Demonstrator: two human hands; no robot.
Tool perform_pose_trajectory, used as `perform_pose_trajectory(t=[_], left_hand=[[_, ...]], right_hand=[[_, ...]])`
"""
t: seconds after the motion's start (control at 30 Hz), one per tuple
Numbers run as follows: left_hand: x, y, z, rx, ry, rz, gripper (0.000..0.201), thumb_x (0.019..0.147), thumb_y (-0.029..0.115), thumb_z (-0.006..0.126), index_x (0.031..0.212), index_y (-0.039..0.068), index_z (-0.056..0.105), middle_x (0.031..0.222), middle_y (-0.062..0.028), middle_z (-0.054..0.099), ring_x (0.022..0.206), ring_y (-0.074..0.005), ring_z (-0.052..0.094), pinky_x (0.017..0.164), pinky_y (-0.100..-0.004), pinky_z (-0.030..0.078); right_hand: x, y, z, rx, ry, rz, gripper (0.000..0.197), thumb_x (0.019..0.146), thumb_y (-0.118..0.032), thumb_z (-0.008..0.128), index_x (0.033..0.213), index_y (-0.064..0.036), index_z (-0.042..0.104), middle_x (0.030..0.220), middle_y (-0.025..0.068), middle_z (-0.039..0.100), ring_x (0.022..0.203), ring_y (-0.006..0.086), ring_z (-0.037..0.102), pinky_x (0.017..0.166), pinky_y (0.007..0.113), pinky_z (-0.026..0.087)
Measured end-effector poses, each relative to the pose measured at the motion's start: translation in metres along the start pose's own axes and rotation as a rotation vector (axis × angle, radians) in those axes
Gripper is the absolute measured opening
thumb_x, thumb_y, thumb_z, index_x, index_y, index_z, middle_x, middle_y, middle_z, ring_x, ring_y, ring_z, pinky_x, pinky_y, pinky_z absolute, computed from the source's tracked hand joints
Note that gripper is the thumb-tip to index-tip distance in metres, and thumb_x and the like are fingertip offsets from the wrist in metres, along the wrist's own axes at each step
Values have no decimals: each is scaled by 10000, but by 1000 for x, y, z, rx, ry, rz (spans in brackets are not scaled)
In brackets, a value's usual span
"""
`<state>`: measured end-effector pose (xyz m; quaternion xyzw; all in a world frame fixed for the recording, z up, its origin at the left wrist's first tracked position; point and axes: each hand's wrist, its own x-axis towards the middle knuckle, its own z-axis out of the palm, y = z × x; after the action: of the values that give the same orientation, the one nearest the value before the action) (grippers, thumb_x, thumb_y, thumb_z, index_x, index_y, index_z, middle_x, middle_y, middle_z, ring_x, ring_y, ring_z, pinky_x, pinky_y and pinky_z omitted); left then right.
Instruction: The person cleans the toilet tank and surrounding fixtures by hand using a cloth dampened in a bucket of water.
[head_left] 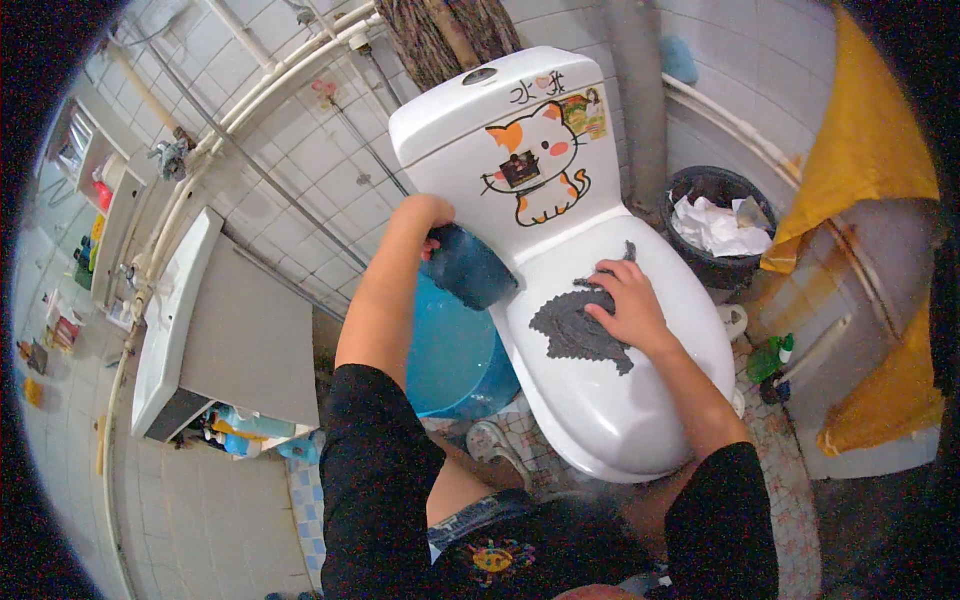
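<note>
My left hand point(430, 222) is closed on the rim of a dark blue plastic scoop point(470, 268), tilted over the blue bucket point(455, 385) beside the toilet. Cloudy-looking water shows in the bucket. My right hand point(628, 308) rests on a dark grey cloth point(578, 328) with scalloped edges, its fingers curled over the bunched part. The cloth lies crumpled on the closed white toilet lid point(650, 410). Behind the lid rises the white tank point(460, 140), which bears a cat sticker point(545, 165). My palm hides part of the cloth.
A black bin point(700, 262) with crumpled white paper stands right of the toilet. A green bottle point(768, 357) is on the floor near a hanging yellow cloth point(850, 130). To the left are a white washbasin point(180, 320) and wall pipes. My shoe point(495, 445) is close to the bucket.
</note>
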<state>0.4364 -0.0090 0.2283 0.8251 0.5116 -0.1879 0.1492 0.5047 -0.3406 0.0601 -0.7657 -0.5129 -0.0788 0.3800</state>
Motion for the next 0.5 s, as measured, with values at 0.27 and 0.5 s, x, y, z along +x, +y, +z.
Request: perform_pose_trajectory(t=[0.27, 0.5], left_hand=[[25, -107, -1, 89, 12, 123, 252, 867, 167, 446, 818, -30, 596, 694, -177, 619, 563, -293, 638, 522, -417, 558], [70, -243, 116, -783, 96, -48, 232, 845, 95, 456, 817, -106, 567, 690, -260, 616, 510, -360, 651, 415, -486, 538]], right_hand=[[2, -9, 3, 8, 41, -25, 381, 738, -204, 749, 1078, -73, 641, 1212, 98, 547, 1171, 320, 480, 995, 426, 401], [3, -8, 4, -27, -3, -11, 382, 782, -264, 728, 1102, -75, 640, 1225, 98, 537, 1191, 314, 468, 1005, 438, 402]])
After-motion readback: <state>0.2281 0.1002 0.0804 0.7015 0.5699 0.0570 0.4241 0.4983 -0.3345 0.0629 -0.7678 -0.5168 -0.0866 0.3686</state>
